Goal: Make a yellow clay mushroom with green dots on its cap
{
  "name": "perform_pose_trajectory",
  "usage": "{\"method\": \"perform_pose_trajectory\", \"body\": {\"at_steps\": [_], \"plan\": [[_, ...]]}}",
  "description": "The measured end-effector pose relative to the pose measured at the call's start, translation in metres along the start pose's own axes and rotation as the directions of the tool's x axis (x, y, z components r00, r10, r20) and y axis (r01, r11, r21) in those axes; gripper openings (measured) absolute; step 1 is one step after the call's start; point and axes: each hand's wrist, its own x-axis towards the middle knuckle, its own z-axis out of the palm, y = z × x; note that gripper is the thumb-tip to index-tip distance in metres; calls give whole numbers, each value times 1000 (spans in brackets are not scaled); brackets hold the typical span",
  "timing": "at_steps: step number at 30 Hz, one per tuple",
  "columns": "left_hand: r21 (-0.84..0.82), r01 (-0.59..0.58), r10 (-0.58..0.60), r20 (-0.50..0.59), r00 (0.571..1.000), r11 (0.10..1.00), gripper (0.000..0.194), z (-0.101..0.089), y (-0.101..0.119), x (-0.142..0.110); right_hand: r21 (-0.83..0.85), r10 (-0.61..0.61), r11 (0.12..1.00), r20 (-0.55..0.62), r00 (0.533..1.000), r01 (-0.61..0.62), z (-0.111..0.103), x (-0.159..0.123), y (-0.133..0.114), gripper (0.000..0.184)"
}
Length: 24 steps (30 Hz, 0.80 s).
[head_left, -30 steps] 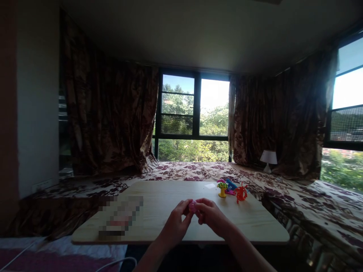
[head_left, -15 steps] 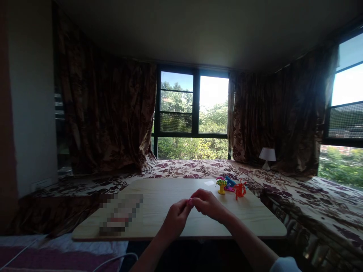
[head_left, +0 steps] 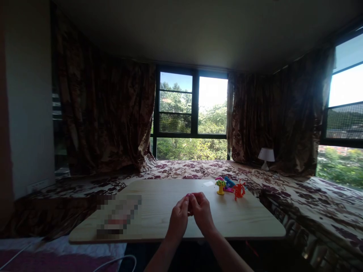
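Observation:
My left hand [head_left: 178,218] and my right hand [head_left: 202,212] meet above the middle of the wooden table [head_left: 157,217]. Both are closed, thumbs side by side and fingertips pressed together. Between them a trace of a small pink lump [head_left: 187,195] shows at the thumb tips; the fingers hide most of it. Beyond my right hand stands a yellow clay-like figure [head_left: 220,189] with a green dotted top. Beside it are a blue figure [head_left: 229,182], some pink-magenta pieces [head_left: 219,178] and an orange-red figure [head_left: 239,190] with many thin arms.
A white slip [head_left: 208,184] lies near the table's far edge. At the left, a blurred-out flat object [head_left: 120,217] rests on the tabletop. Behind are a flowered window seat [head_left: 187,168], a small white lamp [head_left: 266,156] and dark curtains [head_left: 110,121]. A white cable [head_left: 116,259] runs at lower left.
My right hand has turned more upright and drawn in against the left, its forearm coming closer to the middle. The pink lump is now more covered by my fingers.

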Motion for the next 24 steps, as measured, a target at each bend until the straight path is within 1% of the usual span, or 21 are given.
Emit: {"method": "perform_pose_trajectory", "body": {"at_steps": [2, 4, 7, 9, 10, 13, 14, 16, 18, 21, 22, 24], "plan": [[-140, 108, -102, 45, 994, 984, 29, -5, -1, 2, 25, -13, 1000, 87, 996, 11, -5, -4, 0, 28], [-254, 185, -173, 67, 983, 950, 22, -9, -1, 2, -9, -46, 999, 164, 985, 48, -12, -7, -3, 26], [-315, 249, -246, 50, 968, 916, 20, -10, -1, 0, -132, -101, 983, 202, 974, 129, -20, -6, -10, 21], [-336, 267, -262, 60, 963, 903, 24, -9, 2, -2, -228, -133, 957, 200, 971, 178, -21, -4, -14, 19], [-353, 274, -263, 81, 961, 894, 25, -8, 3, -3, -278, -147, 940, 194, 970, 199, -20, -3, -16, 19], [-397, 288, -232, 183, 955, 871, 26, -8, 9, -5, -423, -204, 866, 192, 960, 268, -19, -4, -22, 17], [-404, 289, -220, 209, 953, 868, 23, -9, 10, -5, -461, -226, 835, 210, 951, 300, -19, -5, -24, 16], [-393, 288, -216, 218, 952, 873, 17, -11, 10, -5, -501, -263, 781, 276, 924, 372, -23, -6, -30, 16], [-351, 287, -231, 195, 953, 891, 13, -14, 8, -4, -489, -276, 752, 377, 884, 443, -28, -4, -37, 15], [-271, 286, -244, 177, 954, 919, 11, -17, 4, -2, -433, -240, 740, 545, 803, 515, -36, 2, -47, 12], [-247, 290, -248, 187, 950, 924, 9, -19, 4, -2, -425, -229, 730, 587, 776, 536, -38, 5, -50, 11], [-195, 314, -269, 227, 936, 929, 8, -23, 7, 0, -434, -207, 701, 635, 744, 566, -39, 10, -56, 14]]}}
